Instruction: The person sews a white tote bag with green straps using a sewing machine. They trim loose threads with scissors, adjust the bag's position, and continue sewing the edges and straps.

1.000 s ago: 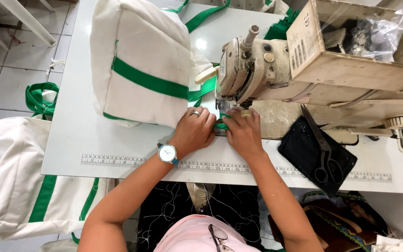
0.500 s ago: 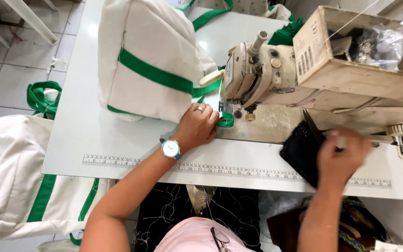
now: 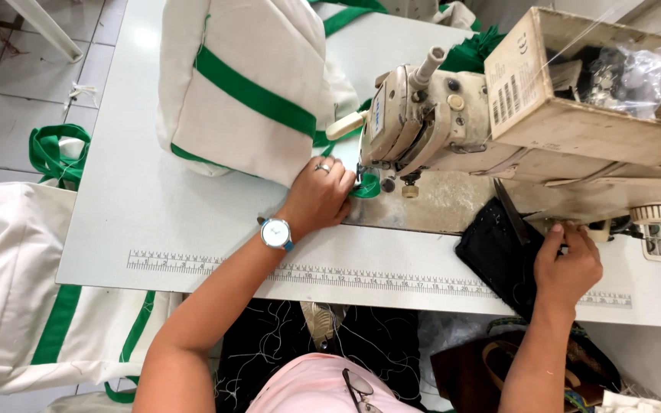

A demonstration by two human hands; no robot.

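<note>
The left hand (image 3: 321, 197) is lying knuckles-up on the white sewing table (image 3: 139, 206), its fingers curled down and pressing on the green strap (image 3: 367, 186) right at the needle of the cream sewing machine (image 3: 422, 115). The fingers are bent close together, not spread; whether they are pinching the strap or only holding it flat cannot be told. A ring is showing on one finger, and a wristwatch (image 3: 275, 233) is sitting on the wrist.

The strap is running from under the hand up to the white canvas bag with green bands (image 3: 246, 84), which is standing on the table to the far left of the machine, touching the hand's far side.

The right hand (image 3: 568, 264) is reaching well to the right, its fingers bent loosely over the near edge of the machine's base beside a black pouch (image 3: 495, 256). What the fingertips are gripping, if anything, is hidden.
</note>
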